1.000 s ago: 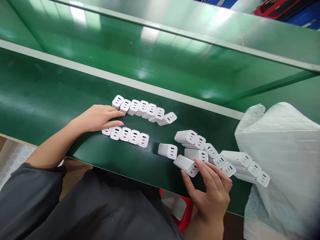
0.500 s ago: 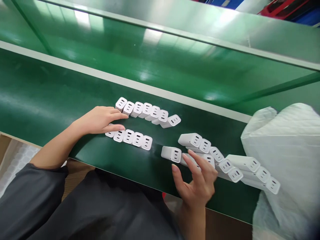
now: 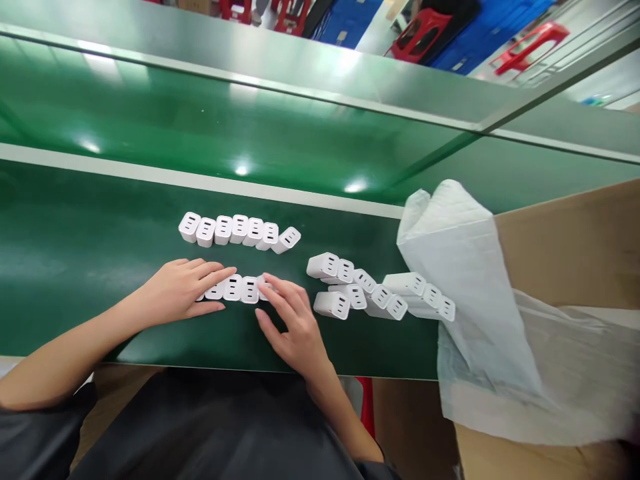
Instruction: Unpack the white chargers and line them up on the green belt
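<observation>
White USB chargers stand on the green bench in two short rows, ports facing up. Around the left end of the near row [image 3: 233, 288] lies my left hand [image 3: 183, 290], forefinger along the far side and thumb along the near side, hiding part of the end chargers. At that row's right end, the fingertips of my right hand [image 3: 295, 323] touch the last charger, partly covering it. Its thumb is spread away on the near side. Beyond the hands is the far row [image 3: 223, 230], its rightmost charger [image 3: 287, 240] leaning.
More chargers [image 3: 333, 305] lie in staggered stacks to the right, against a crumpled white bag [image 3: 460, 260]. A cardboard box [image 3: 575, 247] stands behind and beneath the bag. A pale strip [image 3: 200, 179] borders the bench's back, before a glossy green panel [image 3: 300, 143].
My right hand has moved left from the stacked chargers to the near row's right end. My left hand still surrounds its left end. The view has shifted right.
</observation>
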`<state>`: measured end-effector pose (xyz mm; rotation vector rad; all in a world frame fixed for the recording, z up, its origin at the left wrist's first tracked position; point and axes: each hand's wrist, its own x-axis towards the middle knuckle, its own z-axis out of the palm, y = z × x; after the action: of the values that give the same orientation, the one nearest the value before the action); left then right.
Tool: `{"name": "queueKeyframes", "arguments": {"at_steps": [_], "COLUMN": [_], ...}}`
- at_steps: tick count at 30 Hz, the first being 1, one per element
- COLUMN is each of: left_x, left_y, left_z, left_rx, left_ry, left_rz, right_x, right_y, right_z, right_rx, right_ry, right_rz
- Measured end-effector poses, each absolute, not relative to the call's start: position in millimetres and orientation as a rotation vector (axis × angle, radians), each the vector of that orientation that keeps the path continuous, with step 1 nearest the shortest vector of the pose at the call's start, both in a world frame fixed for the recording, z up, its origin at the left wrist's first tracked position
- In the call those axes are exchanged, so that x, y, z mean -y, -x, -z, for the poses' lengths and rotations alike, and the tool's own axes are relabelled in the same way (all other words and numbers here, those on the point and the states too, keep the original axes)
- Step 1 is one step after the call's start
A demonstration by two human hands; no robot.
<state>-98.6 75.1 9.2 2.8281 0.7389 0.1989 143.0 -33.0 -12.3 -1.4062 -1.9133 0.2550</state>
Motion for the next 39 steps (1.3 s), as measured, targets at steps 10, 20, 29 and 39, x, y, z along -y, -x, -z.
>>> {"name": "queueKeyframes", "arguments": {"at_steps": [10,20,29,39], "left_x": [-82,-100,-108,-114], "left_y": [105,121,123,125], "left_z": [-20,-19,-12,-10], "left_rx": [-0.756,-0.915,-0.984,-1.072], "left_ry": [-2.786,-2.782,-2.804,-2.728], "left_rz": [-0.297,-0.676,-0.767,-0.887], "right_x": [-26,-49,-44,-41], "right_y": [-194,-193,-188,-188], "right_z": [-19,-11,-6,-5], "right_rx": [2.054,2.134,2.082,2.106], "right_ry": [1.652,2.118,2.042,1.988], "right_rz": [-0.051,0.044,-0.039,0.012]}}
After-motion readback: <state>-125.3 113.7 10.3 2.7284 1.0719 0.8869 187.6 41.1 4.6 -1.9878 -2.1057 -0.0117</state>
